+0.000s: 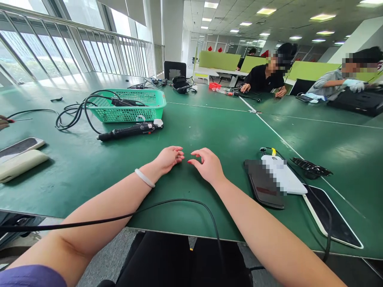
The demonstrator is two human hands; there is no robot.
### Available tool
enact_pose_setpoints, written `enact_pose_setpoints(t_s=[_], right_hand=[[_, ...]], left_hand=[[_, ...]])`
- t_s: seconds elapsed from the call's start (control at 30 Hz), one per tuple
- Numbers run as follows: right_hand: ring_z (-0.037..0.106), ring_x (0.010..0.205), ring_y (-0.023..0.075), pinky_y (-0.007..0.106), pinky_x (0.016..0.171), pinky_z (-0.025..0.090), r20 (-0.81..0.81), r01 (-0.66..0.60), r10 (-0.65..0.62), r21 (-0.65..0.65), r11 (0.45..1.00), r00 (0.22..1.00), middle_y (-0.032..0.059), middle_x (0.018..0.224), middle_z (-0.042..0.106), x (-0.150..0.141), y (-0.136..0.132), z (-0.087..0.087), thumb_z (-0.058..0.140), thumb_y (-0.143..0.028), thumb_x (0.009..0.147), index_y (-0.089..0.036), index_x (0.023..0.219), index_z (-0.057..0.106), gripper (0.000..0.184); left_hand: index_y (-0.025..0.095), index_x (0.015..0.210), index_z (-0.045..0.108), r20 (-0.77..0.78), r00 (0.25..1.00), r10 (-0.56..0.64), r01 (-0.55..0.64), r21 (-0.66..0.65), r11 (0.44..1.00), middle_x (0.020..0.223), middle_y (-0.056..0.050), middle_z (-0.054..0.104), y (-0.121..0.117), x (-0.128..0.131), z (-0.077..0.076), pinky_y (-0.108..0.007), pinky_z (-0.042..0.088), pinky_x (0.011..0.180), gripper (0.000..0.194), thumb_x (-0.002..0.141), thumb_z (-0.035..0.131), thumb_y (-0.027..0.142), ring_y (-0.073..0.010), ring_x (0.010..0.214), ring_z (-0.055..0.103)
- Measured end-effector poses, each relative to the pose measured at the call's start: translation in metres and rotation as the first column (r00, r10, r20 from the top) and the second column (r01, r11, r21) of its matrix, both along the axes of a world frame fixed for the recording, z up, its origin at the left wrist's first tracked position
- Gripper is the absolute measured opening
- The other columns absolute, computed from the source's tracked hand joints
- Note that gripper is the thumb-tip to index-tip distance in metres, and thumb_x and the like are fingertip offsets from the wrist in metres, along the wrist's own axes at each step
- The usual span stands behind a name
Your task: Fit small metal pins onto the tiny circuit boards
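Observation:
Both my hands rest on the green table mat, close together near its middle. My left hand has a pale bracelet on the wrist and its fingers are curled, tips pinched together toward the right. My right hand faces it with fingers curled and red nails showing. The fingertips of the two hands nearly meet; whether anything small lies between them I cannot make out. A black cable loops across the table just in front of my forearms.
A black electric screwdriver lies ahead left beside a green basket with cables. Phones lie far left; dark panels and a white device sit right. Two people work at the far right side.

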State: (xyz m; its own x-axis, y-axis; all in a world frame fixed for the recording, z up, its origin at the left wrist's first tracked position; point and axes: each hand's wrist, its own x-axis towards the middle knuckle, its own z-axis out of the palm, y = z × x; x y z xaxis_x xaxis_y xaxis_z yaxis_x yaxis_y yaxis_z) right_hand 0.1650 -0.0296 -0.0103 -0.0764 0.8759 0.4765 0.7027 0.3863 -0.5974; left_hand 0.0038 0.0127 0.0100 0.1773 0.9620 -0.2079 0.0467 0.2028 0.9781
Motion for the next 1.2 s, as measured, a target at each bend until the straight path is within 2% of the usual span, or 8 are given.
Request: enact_pose_setpoints(t_s=[0.13, 0.3, 0.4, 0.5, 0.73, 0.93, 1.07, 1.2], right_hand=[[0.044, 0.055, 0.0106, 0.03, 0.063, 0.042, -0.073, 0.062, -0.068, -0.082, 0.995, 0.995, 0.0026, 0.087, 0.062, 0.016, 0.004, -0.002, 0.062, -0.036, 0.079, -0.021, 0.092, 0.067, 0.021], [0.043, 0.053, 0.0104, 0.03, 0.063, 0.044, -0.176, 0.089, -0.112, -0.131, 0.987, 0.978, 0.0025, 0.084, 0.061, 0.028, 0.008, -0.006, 0.057, -0.036, 0.08, -0.021, 0.091, 0.067, 0.021], [0.043, 0.053, 0.0101, 0.029, 0.061, 0.044, -0.213, 0.083, -0.113, -0.142, 0.986, 0.971, 0.0023, 0.084, 0.062, 0.028, 0.009, -0.007, 0.057, -0.036, 0.08, -0.021, 0.091, 0.067, 0.021], [0.045, 0.054, 0.0109, 0.029, 0.062, 0.044, -0.222, 0.071, -0.1, -0.137, 0.988, 0.97, 0.0021, 0.082, 0.061, 0.028, 0.01, -0.008, 0.057, -0.036, 0.08, -0.022, 0.093, 0.067, 0.022], [0.046, 0.055, 0.0113, 0.029, 0.061, 0.044, -0.228, 0.063, -0.1, -0.162, 0.985, 0.969, 0.0016, 0.079, 0.06, 0.032, 0.012, -0.008, 0.053, -0.034, 0.081, -0.022, 0.093, 0.067, 0.022], [0.046, 0.055, 0.0111, 0.029, 0.059, 0.043, -0.258, 0.07, -0.124, -0.207, 0.976, 0.958, 0.0016, 0.078, 0.06, 0.035, 0.012, -0.008, 0.052, -0.035, 0.081, -0.021, 0.092, 0.068, 0.024], [0.045, 0.054, 0.0109, 0.028, 0.058, 0.042, -0.276, 0.062, -0.126, -0.229, 0.971, 0.953, 0.0018, 0.078, 0.06, 0.036, 0.011, -0.006, 0.052, -0.036, 0.081, -0.021, 0.093, 0.068, 0.025], [0.045, 0.054, 0.011, 0.028, 0.058, 0.042, -0.292, 0.059, -0.133, -0.249, 0.967, 0.947, 0.0018, 0.077, 0.06, 0.036, 0.009, -0.004, 0.052, -0.037, 0.081, -0.021, 0.093, 0.068, 0.026]], left_hand=[[0.016, 0.09, 0.051, -0.23, 0.973, 0.033, -0.004, 0.127, 0.992, 0.067, 0.001, 0.054, 0.011, -0.026, 0.013, -0.02, 0.036, 0.051, 0.014, 0.085, 0.041, 0.008, -0.0069, 0.05, 0.045], [0.018, 0.077, 0.057, -0.514, 0.857, 0.035, 0.067, 0.179, 0.982, 0.057, 0.001, 0.055, 0.006, -0.071, 0.022, -0.024, 0.037, 0.056, 0.008, 0.077, 0.051, 0.012, -0.0132, 0.056, 0.048], [0.018, 0.086, 0.06, -0.78, 0.626, 0.022, 0.23, 0.212, 0.95, 0.073, -0.003, 0.062, 0.002, -0.101, 0.02, -0.029, 0.044, 0.072, 0.013, 0.077, 0.05, 0.019, -0.0172, 0.07, 0.056], [0.018, 0.09, 0.064, -0.893, 0.437, 0.103, 0.373, 0.285, 0.883, 0.101, -0.008, 0.059, 0.002, -0.125, 0.018, -0.034, 0.044, 0.087, 0.021, 0.077, 0.05, 0.025, -0.0207, 0.089, 0.058], [0.021, 0.093, 0.069, -0.932, 0.312, 0.185, 0.431, 0.312, 0.847, 0.096, -0.008, 0.059, 0.0, -0.148, 0.018, -0.036, 0.046, 0.082, 0.03, 0.079, 0.046, 0.034, -0.0232, 0.083, 0.059], [0.025, 0.1, 0.071, -0.898, 0.408, 0.165, 0.397, 0.337, 0.854, 0.098, -0.005, 0.07, -0.002, -0.147, 0.02, -0.036, 0.045, 0.087, 0.033, 0.077, 0.051, 0.036, -0.0265, 0.094, 0.062], [0.028, 0.113, 0.067, -0.829, 0.548, 0.106, 0.206, 0.257, 0.944, 0.086, -0.001, 0.074, 0.0, -0.153, 0.016, -0.034, 0.047, 0.085, 0.044, 0.072, 0.059, 0.042, -0.025, 0.089, 0.066], [0.024, 0.116, 0.065, -0.644, 0.741, 0.19, 0.007, 0.29, 0.957, 0.108, -0.006, 0.071, 0.003, -0.156, 0.003, -0.032, 0.049, 0.082, 0.051, 0.07, 0.062, 0.046, -0.0201, 0.085, 0.066]])
